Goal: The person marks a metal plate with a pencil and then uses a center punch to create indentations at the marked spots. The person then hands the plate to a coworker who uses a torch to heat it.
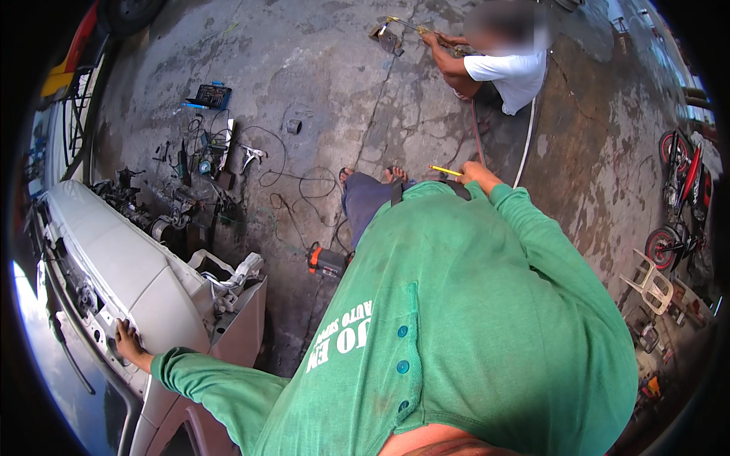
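Note:
My left hand (131, 343) rests on the white vehicle body (152, 281), by the edge below the windshield, fingers apart and holding nothing. In my right hand (479, 176), near my waist, is a thin yellow pencil (445, 170) pointing leftward. The fingers are closed round its end, partly hidden by my green shirt. Beside my leg, an orange and black power tool (328, 261) sits low, with a cord near it. The vehicle's front is stripped, showing bare mechanical parts (182, 216) and a white inner panel (236, 277).
Cables (283, 163), a metal clamp (252, 154), an opened blue tool case (209, 96) and a short pipe piece (293, 126) lie on the concrete. Ahead, another person (506, 76) crouches, holding a torch-like tool (411, 25); hoses trail behind. A red motorcycle (688, 186) and plastic chair (652, 283) stand right.

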Demonstrator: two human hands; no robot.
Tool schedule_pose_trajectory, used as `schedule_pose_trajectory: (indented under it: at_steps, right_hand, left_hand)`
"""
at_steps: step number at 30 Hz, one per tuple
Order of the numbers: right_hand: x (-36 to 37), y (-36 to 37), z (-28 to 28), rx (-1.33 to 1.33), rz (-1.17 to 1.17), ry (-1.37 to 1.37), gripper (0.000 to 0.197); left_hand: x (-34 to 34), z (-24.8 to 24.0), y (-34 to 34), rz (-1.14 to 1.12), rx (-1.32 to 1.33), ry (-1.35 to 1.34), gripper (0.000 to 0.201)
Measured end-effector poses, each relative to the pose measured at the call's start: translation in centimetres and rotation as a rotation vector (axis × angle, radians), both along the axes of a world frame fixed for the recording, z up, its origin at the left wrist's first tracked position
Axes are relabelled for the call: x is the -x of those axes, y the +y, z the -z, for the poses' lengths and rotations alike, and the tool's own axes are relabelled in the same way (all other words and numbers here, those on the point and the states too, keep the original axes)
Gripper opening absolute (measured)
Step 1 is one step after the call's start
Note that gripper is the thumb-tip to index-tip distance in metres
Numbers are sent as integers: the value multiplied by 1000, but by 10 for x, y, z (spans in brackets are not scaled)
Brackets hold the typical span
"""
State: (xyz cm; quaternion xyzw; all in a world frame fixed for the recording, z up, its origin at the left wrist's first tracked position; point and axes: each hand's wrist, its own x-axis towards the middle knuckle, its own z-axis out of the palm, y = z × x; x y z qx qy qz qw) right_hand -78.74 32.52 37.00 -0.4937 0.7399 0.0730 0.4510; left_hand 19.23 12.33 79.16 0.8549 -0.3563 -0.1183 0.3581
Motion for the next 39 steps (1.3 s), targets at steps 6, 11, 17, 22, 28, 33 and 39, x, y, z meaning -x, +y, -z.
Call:
schedule_pose_trajectory:
  at_steps: [6, 11, 17, 22, 28, 33, 39]
  right_hand:
    - [-5, 0, 2, -7, 23, 11, 35]
    - [-3, 6, 17, -1, 25, 23, 34]
    - [-6, 5, 13, 41, -14, 13, 33]
    - [-9, 5, 5, 11, 30, 19, 33]
    - [-9, 8, 8, 24, 47, 2, 33]
    - [-5, 12, 21, 14, 29, 17, 33]
    - [-3, 17, 27, 9, 37, 35, 33]
  left_hand:
    - [3, 0, 6, -10, -24, -16, 55]
    - [8, 0, 2, -11, -29, -21, 55]
    - [3, -2, 4, -29, -21, 3, 55]
    - [9, -3, 4, -13, -45, 2, 57]
    - [16, -7, 4, -11, -59, -18, 58]
    - [20, -6, 4, -11, -61, -6, 59]
    - [16, -6, 4, -2, -41, 20, 59]
